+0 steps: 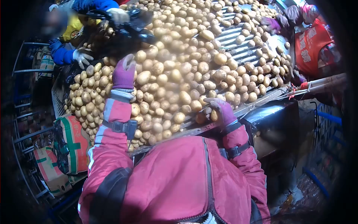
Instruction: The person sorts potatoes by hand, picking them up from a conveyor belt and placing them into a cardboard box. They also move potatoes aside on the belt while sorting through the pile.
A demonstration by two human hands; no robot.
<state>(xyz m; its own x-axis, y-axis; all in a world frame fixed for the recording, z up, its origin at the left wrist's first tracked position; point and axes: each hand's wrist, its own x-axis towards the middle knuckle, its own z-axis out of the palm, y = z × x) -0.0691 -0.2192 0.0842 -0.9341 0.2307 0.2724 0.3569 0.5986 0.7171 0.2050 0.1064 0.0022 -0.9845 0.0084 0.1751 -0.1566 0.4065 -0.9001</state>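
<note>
Purple-gloved right hand [222, 111] is half-curled at the metal-railed bench [266, 98], right of centre – a careless sweep could knock round tan potatoes [143, 77] over the edge, since they're heaped loose right up to it. Left arm reaches up-frame, purple-gloved left hand [123, 73] with bent fingers over the pile; can't tell if either's pinching one.

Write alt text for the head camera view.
A person's left hand and right hand, in purple gloves, reach over potatoes heaped on a slatted metal table, the right at its near edge. At upper left, a blue-sleeved co-worker in white gloves is beside black plastic; another, in red, at upper right.
</note>
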